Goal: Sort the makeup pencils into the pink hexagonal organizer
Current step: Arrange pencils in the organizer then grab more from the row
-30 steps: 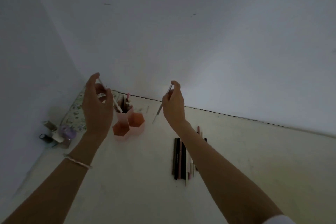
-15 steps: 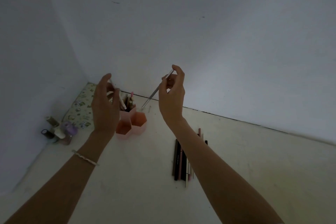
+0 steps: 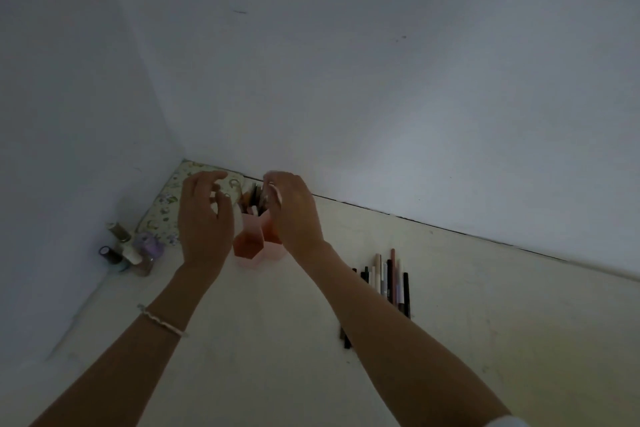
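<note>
Both hands hover over the pink hexagonal organizer [image 3: 258, 243]: the right hand [image 3: 294, 215] pinches a pale pencil [image 3: 275, 191] above its pencil-filled back compartment. The left hand [image 3: 204, 218], fingers loosely spread, flanks that grip, while loose pencils [image 3: 388, 282] lie right of it.

Pink hexagonal organizer [image 3: 246, 248] upright, rear cell holding pencils [image 3: 254, 199]; loose pencil row [image 3: 388, 279] flat, right of organizer.

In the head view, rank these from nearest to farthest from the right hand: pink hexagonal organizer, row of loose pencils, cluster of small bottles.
From the right hand:
1. Pink hexagonal organizer, directly under it.
2. Row of loose pencils, on the table to its right.
3. Cluster of small bottles, far left by the wall, beyond the left hand.
</note>
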`<state>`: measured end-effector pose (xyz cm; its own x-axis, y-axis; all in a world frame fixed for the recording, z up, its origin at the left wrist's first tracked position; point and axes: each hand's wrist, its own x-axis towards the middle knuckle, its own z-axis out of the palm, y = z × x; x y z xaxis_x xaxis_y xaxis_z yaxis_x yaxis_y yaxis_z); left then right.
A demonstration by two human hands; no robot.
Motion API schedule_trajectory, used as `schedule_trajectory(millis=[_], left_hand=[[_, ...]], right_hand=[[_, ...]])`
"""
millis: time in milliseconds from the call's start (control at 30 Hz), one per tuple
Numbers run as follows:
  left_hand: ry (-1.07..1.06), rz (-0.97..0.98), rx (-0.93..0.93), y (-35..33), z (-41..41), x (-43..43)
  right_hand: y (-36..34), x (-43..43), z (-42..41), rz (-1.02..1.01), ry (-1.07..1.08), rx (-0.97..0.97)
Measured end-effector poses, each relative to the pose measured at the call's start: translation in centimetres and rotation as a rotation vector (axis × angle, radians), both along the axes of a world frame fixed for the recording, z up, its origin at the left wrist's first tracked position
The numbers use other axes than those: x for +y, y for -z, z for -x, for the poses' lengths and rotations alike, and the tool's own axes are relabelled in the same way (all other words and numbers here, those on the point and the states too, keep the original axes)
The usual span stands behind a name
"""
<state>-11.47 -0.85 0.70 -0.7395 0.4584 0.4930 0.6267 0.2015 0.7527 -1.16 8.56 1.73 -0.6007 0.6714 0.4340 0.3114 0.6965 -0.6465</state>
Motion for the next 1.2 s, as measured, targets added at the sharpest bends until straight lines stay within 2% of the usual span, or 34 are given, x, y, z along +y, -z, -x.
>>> schedule_trajectory(millis=[67, 200, 300, 400, 500, 600, 833, 933, 1000, 1067, 1167, 1200], left_hand=[[0.021, 0.012, -0.021, -0.4, -1.2, 0.1], [0.207, 0.08, -0.032, 0.2, -7.0, 1.2], [0.405, 0.388, -0.114, 3.0, -12.5, 2.7], [0.442, 0.716, -0.255, 5.8, -16.4, 3.9], [0.426, 0.879, -0.332, 7.3, -18.8, 4.4], [0.398, 0.961, -0.296, 8.1, -20.2, 4.4], [0.331, 0.951, -0.495, 8.6, -19.6, 5.1], [0.205, 0.796, -0.568, 7.9, -18.8, 5.2], [0.109, 0.609, -0.556, 6.6, -17.6, 5.6], [0.104, 0.436, -0.528, 5.1, -15.9, 6.0], [0.165, 0.236, -0.525, 3.0, -13.9, 6.4], [0.195, 0.178, -0.53, 2.6, -13.4, 6.4]], right_hand=[[1.0, 0.0, -0.6, -0.136, 0.009, -0.068], [0.9, 1.5, -3.8, 0.021, 0.183, 0.011], [0.6, 3.2, -7.4, 0.122, 0.276, 0.03], [0.6, 4.5, -11.1, 0.177, 0.353, 0.018], [0.8, 5.2, -14.7, 0.245, 0.422, 0.012], [1.2, 5.5, -17.4, 0.281, 0.474, 0.012], [2.6, 4.7, -18.9, 0.386, 0.498, 0.018], [3.2, 4.4, -18.3, 0.427, 0.507, -0.02], [3.6, 4.5, -17.7, 0.423, 0.471, -0.149], [4.3, 4.6, -16.9, 0.393, 0.366, -0.347], [5.8, 4.1, -15.3, 0.214, 0.269, -0.845], [6.4, 3.7, -14.7, 0.165, 0.267, -0.935]])
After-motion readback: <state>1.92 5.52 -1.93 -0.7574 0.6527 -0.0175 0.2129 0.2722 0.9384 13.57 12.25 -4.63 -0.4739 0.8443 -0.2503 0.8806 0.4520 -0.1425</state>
